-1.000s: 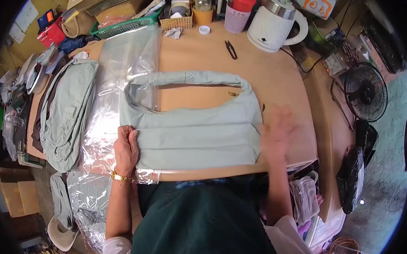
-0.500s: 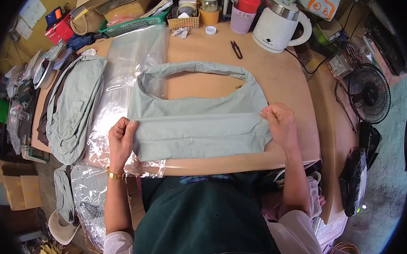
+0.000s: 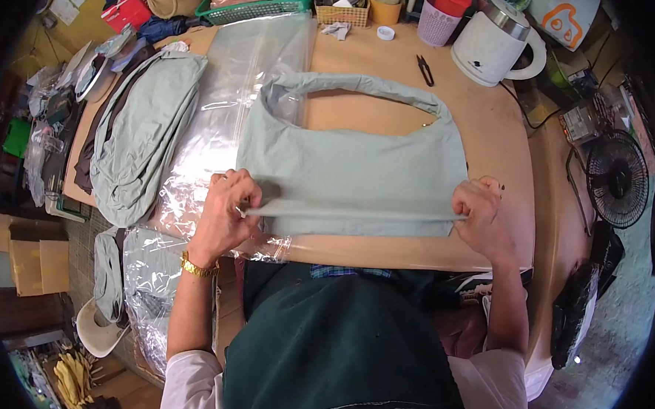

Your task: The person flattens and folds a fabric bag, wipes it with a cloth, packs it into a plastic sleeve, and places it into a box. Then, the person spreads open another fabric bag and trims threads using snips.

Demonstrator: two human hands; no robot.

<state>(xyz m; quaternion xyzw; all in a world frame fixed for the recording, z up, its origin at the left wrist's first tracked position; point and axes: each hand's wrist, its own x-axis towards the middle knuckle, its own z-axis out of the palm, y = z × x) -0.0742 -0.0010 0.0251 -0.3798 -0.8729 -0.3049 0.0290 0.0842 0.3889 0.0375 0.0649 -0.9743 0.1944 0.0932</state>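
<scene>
A pale grey-green fabric shoulder bag (image 3: pixel 352 158) lies on the brown tabletop, its strap looped toward the back. My left hand (image 3: pixel 228 213) is closed, pinching the left end of a raised edge across the bag's lower part. At the opposite end my right hand (image 3: pixel 482 213) pinches the same edge, stretching it level between both hands. The lifted strip is slightly blurred. Under the bag's left side runs a clear plastic sheet (image 3: pixel 226 81). A stack of similar grey-green bags (image 3: pixel 142 132) lies farther left.
Small black thread snips (image 3: pixel 425 70) lie behind the bag. At the back stand a white electric kettle (image 3: pixel 495 47), a lilac plastic cup (image 3: pixel 435 25) and a green basket (image 3: pixel 256 10). A black fan (image 3: pixel 616 179) is at the right.
Both hands have shifted their hold on the bag's lower edge, which was a broad folded flap and is now a narrow raised strip. More of the bag's body shows, and the view has shifted.
</scene>
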